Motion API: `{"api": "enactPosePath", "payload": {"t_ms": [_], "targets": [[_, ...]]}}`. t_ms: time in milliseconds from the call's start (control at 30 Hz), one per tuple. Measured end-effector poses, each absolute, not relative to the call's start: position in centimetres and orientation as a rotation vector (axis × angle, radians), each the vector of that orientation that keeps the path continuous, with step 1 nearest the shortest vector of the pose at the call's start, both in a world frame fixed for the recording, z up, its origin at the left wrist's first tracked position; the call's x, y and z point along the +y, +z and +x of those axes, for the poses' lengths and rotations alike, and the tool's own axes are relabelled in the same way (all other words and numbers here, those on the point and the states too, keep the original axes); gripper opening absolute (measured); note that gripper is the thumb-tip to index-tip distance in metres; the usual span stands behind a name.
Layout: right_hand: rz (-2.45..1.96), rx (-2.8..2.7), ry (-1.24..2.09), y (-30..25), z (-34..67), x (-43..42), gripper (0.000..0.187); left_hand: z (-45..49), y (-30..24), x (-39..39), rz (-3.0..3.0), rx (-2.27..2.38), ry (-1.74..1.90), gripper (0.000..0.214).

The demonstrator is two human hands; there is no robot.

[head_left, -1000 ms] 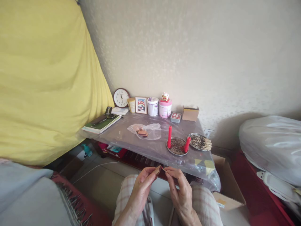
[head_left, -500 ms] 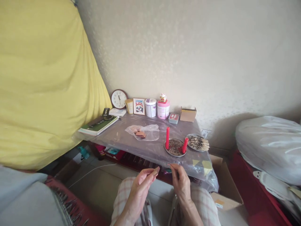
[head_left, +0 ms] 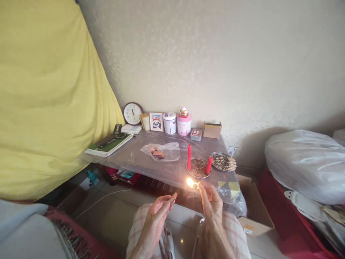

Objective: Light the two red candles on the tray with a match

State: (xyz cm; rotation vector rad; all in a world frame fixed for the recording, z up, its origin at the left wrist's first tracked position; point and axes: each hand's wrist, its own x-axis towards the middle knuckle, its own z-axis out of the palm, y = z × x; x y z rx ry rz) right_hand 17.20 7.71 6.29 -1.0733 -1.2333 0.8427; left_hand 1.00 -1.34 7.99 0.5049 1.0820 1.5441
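My right hand (head_left: 211,205) pinches a lit match (head_left: 194,184); its flame glows just in front of the table's near edge. My left hand (head_left: 157,216) grips a small brown matchbox (head_left: 172,198) a little to the left of the flame. Beyond the flame, two red candles (head_left: 189,157) (head_left: 209,165) stand unlit in a round metal dish (head_left: 198,168) on the plastic-covered table (head_left: 140,158). A second metal dish (head_left: 223,162) to its right holds a pile of thin sticks.
A clear bag with brown boxes (head_left: 161,151), a green book (head_left: 109,144), a clock (head_left: 132,113), tins (head_left: 169,122) and a cardboard box (head_left: 212,129) stand on the table. A yellow cloth (head_left: 51,97) hangs left. An open carton (head_left: 256,219) and a filled plastic sack (head_left: 304,165) lie right.
The match in my right hand has moved off the matchbox and now burns, raised toward the table edge. My left hand has kept the matchbox in place.
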Motion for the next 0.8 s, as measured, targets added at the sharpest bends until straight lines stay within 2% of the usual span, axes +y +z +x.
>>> {"api": "enactPosePath", "payload": {"t_ms": [200,567,800], "targets": [[-1.023,-1.088,0.989,7.9,17.3,7.8,0.031,0.6,7.6,-1.4,0.5,1.086,1.531,0.023],[-0.919,-0.878,1.208,8.0,17.8,8.8,0.025,0.2,6.4,-1.6,0.485,1.093,1.543,0.029],[-0.874,-0.787,1.261,9.1,18.0,9.2,0.027,0.1,6.2,-1.3,0.459,1.101,1.541,0.034]]}}
